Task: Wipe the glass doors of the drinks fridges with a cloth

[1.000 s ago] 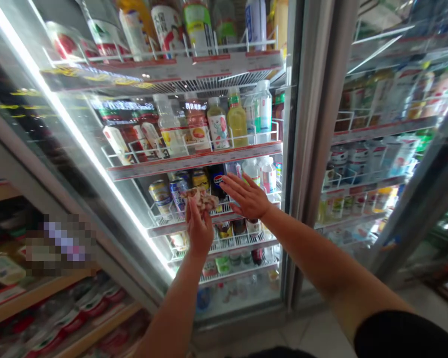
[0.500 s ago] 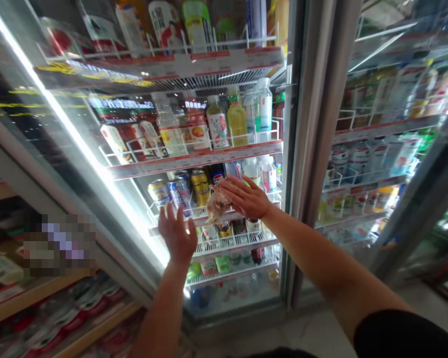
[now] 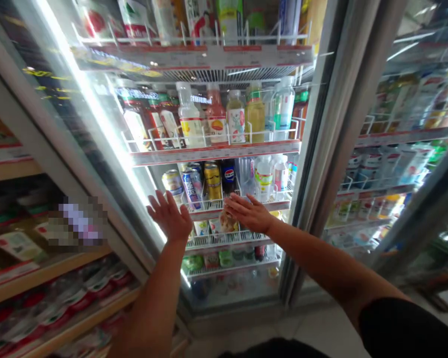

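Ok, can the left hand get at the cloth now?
Probably yes: the left hand is open and nothing visible blocks its way to the cloth, though the right hand partly covers it.

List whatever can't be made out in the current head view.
All in the head view:
Crumpled wad: material unclear; blurred, partly hidden by the right hand.
Palm of the left hand: hidden behind the back of that hand.
Top-shelf bottles: tops cut off by the upper edge.
Shelf price strip: print too small and blurred.
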### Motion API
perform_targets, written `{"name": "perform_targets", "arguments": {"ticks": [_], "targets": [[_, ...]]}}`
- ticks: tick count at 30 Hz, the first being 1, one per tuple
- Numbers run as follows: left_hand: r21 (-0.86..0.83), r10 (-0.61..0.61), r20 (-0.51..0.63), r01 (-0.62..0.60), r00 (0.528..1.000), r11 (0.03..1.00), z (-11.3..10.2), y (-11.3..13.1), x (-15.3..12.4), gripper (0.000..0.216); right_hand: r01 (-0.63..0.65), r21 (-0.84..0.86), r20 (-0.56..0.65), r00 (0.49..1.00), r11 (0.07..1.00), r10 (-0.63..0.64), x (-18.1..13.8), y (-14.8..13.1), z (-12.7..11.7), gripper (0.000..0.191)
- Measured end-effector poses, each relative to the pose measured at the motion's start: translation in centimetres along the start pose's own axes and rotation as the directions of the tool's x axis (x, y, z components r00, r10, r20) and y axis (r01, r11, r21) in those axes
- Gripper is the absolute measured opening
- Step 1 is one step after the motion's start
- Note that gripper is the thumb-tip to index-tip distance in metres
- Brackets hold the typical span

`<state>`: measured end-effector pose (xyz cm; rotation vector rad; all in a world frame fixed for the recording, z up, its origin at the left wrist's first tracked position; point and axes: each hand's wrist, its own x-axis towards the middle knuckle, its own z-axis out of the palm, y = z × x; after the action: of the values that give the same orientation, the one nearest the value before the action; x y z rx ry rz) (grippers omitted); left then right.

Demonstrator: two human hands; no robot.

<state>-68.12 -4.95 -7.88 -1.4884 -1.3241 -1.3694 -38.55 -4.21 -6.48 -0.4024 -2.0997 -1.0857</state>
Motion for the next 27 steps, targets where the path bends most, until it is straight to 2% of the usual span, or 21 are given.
{"name": "perform_targets", "arguments": {"ticks": [5,9,11,16,18,21,23,25,27], "targets": [[-0.035,-0.03,0.003,0.03,1.0,0.999,0.0,0.1,0.0,0.066,-0.063,-0.012,-0.07,0.996,0.998,0.062,3.2,-1.3,1.1,0.05],[-0.064,-0.046,-0.018,0.045,0.999,0.997,0.1,0.4,0.0,0.065,0.05,0.031,-0.037,0.998,0.998,-0.049,4.0,-3.6,2.7,0.048],[-0.07,-0.06,-0.03,0.057,0.998,0.996,0.1,0.4,0.0,0.065,0.059,0.056,-0.009,0.998,0.997,-0.059,5.4,-3.9,3.0,0.051],[-0.063,-0.064,-0.034,0.062,0.997,0.996,0.3,0.2,-0.2,0.066,-0.203,0.088,-0.024,0.978,0.975,0.206,9.0,-4.6,3.6,0.054],[-0.042,-0.065,-0.035,0.064,0.997,0.997,0.3,0.2,-0.2,0.067,-0.161,0.058,-0.047,0.985,0.985,0.164,8.5,-5.5,4.0,0.049],[-0.013,-0.073,-0.024,0.072,0.997,0.997,0.2,0.3,-0.1,0.066,0.059,0.022,-0.038,0.998,0.998,-0.058,6.5,-6.2,4.2,0.042],[-0.02,-0.089,-0.001,0.089,0.996,0.996,0.0,0.5,0.0,0.068,0.132,0.026,-0.028,0.991,0.991,-0.131,5.4,-5.5,3.7,0.04],[-0.033,-0.099,0.023,0.1,0.995,0.994,-0.2,0.6,0.1,0.069,0.103,0.035,0.0,0.995,0.994,-0.103,4.9,-4.1,2.8,0.041],[-0.038,-0.09,0.026,0.091,0.996,0.995,-0.3,0.7,0.1,0.068,0.006,0.033,0.039,0.999,0.999,-0.007,4.2,-2.8,1.8,0.045]]}}
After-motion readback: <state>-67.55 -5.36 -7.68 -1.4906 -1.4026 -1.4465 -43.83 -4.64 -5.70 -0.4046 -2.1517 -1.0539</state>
